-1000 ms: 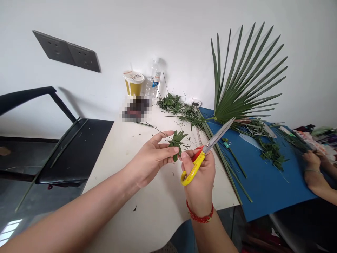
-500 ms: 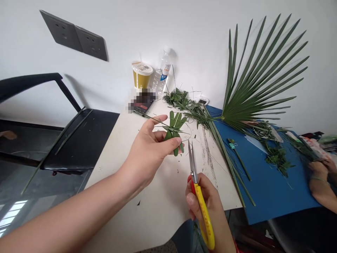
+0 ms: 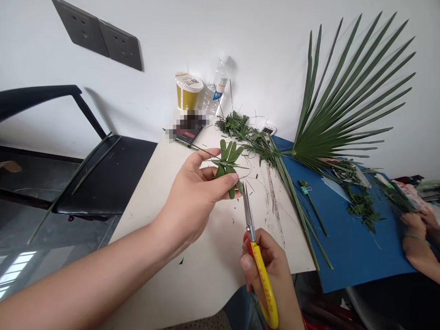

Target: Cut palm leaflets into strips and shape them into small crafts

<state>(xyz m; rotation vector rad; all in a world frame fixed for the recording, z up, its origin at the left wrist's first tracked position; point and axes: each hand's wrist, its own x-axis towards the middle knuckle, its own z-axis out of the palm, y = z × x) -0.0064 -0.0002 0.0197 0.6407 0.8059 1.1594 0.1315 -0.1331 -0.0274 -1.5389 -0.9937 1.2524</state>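
Between the thumb and fingers of my left hand point(image 3: 202, 183) is a small green figure woven from palm leaf point(image 3: 229, 153), with rounded wing-like lobes and thin strands sticking out. My right hand point(image 3: 266, 261) is closed round the yellow and red handles of a pair of scissors point(image 3: 250, 220). Their blades point up and away, nearly together, with the tips close beside the lower right lobe of the leaf figure. Whether the blades touch it I cannot tell. Both hands are above the white table point(image 3: 206, 279), where dark leaf scraps lie.
Behind stand a yellow cup point(image 3: 188, 94), a plastic bottle point(image 3: 216, 89) and a phone point(image 3: 189, 130). Leaf cuttings point(image 3: 233, 126) lie along the back. A big palm fan leaf point(image 3: 326, 123) leans over the blue table point(image 3: 343, 256). Another person's hands point(image 3: 415, 224) work at far right. A black chair point(image 3: 113, 174) stands left.
The scissors have moved slightly left and their blades have drawn closer together, their tips now beside the leaf figure. My left hand keeps its hold. The view has shifted a little.
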